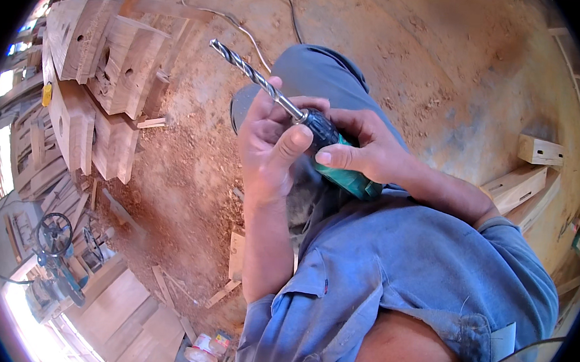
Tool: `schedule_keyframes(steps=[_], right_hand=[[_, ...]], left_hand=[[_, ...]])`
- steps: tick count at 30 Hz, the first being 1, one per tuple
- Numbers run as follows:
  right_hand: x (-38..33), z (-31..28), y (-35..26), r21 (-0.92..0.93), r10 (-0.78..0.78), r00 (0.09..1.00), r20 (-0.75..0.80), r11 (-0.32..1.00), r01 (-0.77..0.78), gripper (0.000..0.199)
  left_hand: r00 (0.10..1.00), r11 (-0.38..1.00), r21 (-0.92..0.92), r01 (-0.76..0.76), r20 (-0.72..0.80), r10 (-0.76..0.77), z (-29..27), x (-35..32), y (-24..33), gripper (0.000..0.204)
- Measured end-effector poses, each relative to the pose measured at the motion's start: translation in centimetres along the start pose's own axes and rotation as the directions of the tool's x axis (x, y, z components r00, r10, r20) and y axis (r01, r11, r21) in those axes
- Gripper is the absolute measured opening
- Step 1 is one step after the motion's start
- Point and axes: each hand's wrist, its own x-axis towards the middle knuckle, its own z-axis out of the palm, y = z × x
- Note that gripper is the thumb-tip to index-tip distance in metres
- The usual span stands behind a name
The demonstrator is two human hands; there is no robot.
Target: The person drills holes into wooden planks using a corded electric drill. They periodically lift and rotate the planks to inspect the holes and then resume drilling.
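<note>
The black chuck [318, 126] of a teal power drill [344, 171] is wrapped by the fingers of the left hand [272, 143], closed around it just behind the long twist drill bit [247, 69]. The drill's body is clasped by the right hand [365, 149], thumb pressed on top, held before the chest above a sawdust-covered floor [191, 175]. The tool is judged fairly heavy and rigid, best taken by its body; the steel bit looks stiff, sharp-fluted and slippery, so the ribbed chuck gives the surer hold. Stacked drilled timber blocks [104, 63] lie well apart to the left.
</note>
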Motion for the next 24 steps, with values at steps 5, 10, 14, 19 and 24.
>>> schedule_keyframes(steps=[5, 10, 14, 19, 24], right_hand=[[-0.2, -0.3, 0.1, -0.174, -0.087, 0.988, 0.124, 0.979, 0.108, 0.045], [-0.6, 0.4, -0.2, -0.004, 0.034, 0.987, 0.158, 0.999, -0.034, 0.078], [0.3, 0.5, 0.5, -0.169, -0.071, 0.981, 0.183, 0.98, 0.102, 0.063], [-0.8, 3.8, -1.0, -0.488, -0.063, 0.996, 0.069, 0.869, 0.088, 0.043], [-1.2, 4.9, 0.0, -0.627, -0.113, 0.992, 0.059, 0.769, 0.125, 0.029]], left_hand=[[0.995, 0.979, 0.204, 0.026, 0.089, -0.045, 1.0, 0.8, -0.9, 0.029], [0.857, 0.999, 0.018, -0.05, 0.514, 0.034, -1.0, 1.5, -1.0, 0.019], [0.966, 0.988, 0.118, -0.096, 0.251, 0.064, 0.0, 0.1, 0.1, 0.028], [0.967, 0.996, -0.089, 0.023, -0.252, -0.045, 3.4, -3.1, 1.6, 0.024], [0.943, 0.989, 0.13, -0.065, -0.318, 0.103, 5.1, -5.3, -0.3, 0.022]])
